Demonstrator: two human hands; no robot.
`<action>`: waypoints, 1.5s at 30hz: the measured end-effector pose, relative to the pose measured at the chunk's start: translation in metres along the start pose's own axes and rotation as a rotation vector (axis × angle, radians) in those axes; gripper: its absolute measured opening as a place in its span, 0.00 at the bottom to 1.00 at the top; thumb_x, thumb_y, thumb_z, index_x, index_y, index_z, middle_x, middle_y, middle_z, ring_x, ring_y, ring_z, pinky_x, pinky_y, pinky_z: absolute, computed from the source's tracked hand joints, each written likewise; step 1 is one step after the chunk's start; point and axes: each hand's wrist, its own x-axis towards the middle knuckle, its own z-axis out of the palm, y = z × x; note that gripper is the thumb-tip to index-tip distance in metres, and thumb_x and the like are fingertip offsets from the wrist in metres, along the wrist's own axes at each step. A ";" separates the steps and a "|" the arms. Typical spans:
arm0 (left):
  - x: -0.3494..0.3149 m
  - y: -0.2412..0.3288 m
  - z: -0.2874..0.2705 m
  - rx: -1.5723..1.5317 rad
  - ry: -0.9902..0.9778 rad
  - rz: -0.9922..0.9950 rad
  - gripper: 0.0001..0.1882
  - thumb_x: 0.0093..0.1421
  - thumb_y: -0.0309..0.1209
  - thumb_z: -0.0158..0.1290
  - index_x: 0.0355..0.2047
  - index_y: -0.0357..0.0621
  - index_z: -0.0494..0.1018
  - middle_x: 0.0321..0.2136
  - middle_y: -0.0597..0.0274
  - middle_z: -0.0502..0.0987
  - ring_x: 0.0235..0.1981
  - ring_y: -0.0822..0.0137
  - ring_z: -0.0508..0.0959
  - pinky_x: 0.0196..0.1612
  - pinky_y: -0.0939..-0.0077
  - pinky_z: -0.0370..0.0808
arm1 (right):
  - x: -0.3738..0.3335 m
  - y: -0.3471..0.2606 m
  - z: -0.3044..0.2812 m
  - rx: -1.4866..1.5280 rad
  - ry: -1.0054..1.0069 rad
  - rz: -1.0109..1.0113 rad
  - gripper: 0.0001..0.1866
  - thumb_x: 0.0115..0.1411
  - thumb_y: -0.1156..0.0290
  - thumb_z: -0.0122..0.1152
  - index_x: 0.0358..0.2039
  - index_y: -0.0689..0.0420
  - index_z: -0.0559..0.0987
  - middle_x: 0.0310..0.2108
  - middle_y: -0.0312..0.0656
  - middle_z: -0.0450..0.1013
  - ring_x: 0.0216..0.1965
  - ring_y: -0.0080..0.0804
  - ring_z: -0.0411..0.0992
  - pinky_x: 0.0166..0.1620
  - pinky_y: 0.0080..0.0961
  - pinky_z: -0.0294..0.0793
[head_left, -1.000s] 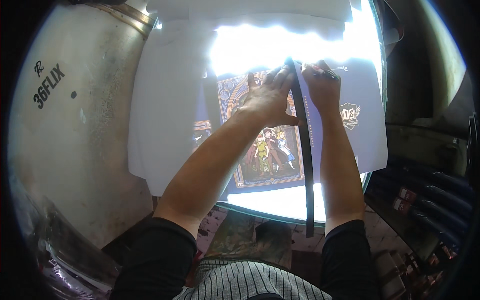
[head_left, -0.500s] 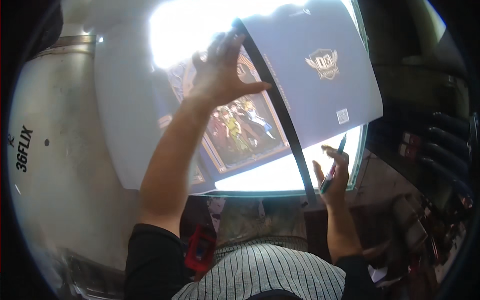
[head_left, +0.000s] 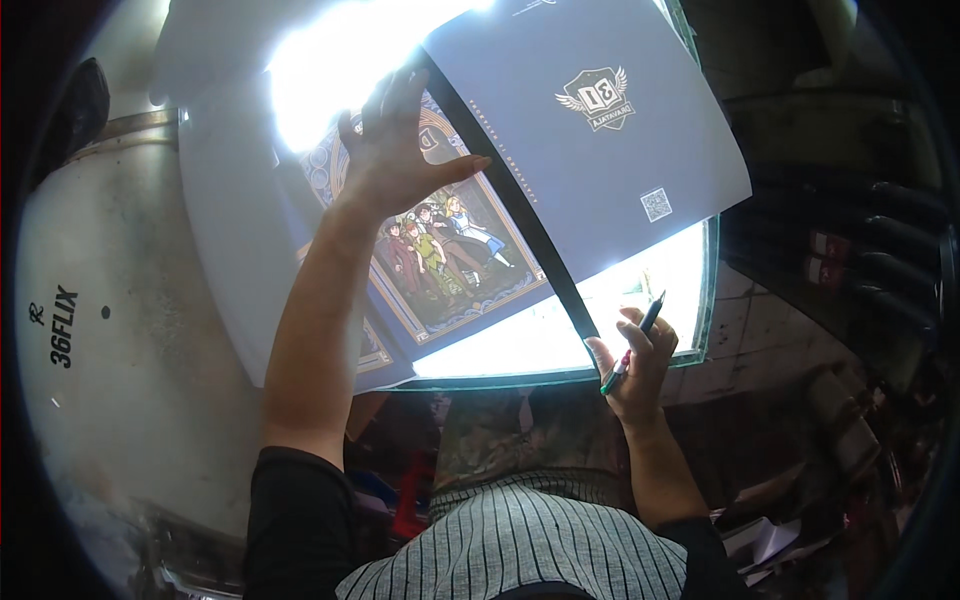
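A large printed sheet [head_left: 610,190] lies on a lit glass-topped light table [head_left: 711,285]. It has a blue illustrated panel with cartoon figures and a plainer panel with a winged emblem. A long, narrow black strip [head_left: 510,188], like a straightedge, lies slantwise across the print between the two panels. My left hand [head_left: 392,165] is spread over the sheet, its fingertips near the strip's far end and its thumb on the strip. My right hand [head_left: 643,365] holds a dark pen [head_left: 650,312] with a green end. Its thumb is at the strip's near end.
A pale, worn surface [head_left: 130,290] with dark markings stands on the left. Dark shelving with rolled or tubular things [head_left: 880,265] is at the right. Below the table edge are a red object [head_left: 412,505] and assorted clutter. Strong glare covers the table's far part.
My right hand has come to the strip's near end, the pen still in it. The left hand keeps its spread on the sheet. The whole view has shifted a little.
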 end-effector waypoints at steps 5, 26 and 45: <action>-0.001 -0.001 -0.010 0.004 -0.073 -0.046 0.66 0.43 0.73 0.61 0.72 0.47 0.47 0.72 0.46 0.47 0.74 0.47 0.43 0.66 0.26 0.37 | 0.003 -0.006 0.000 0.012 -0.024 0.013 0.30 0.50 0.67 0.78 0.51 0.49 0.72 0.47 0.44 0.76 0.50 0.42 0.70 0.53 0.43 0.61; 0.000 0.010 -0.011 0.098 -0.199 -0.106 0.69 0.44 0.80 0.52 0.73 0.47 0.42 0.74 0.50 0.42 0.75 0.51 0.37 0.70 0.32 0.29 | 0.004 -0.004 -0.005 -0.023 -0.070 -0.003 0.29 0.53 0.67 0.76 0.52 0.48 0.69 0.46 0.45 0.75 0.51 0.46 0.70 0.52 0.46 0.62; 0.014 0.037 -0.041 0.079 -0.294 -0.166 0.79 0.32 0.76 0.64 0.72 0.38 0.43 0.73 0.44 0.41 0.75 0.48 0.36 0.70 0.30 0.41 | 0.006 -0.002 -0.002 0.000 0.001 -0.034 0.27 0.54 0.64 0.75 0.52 0.53 0.73 0.46 0.42 0.77 0.50 0.38 0.71 0.55 0.40 0.61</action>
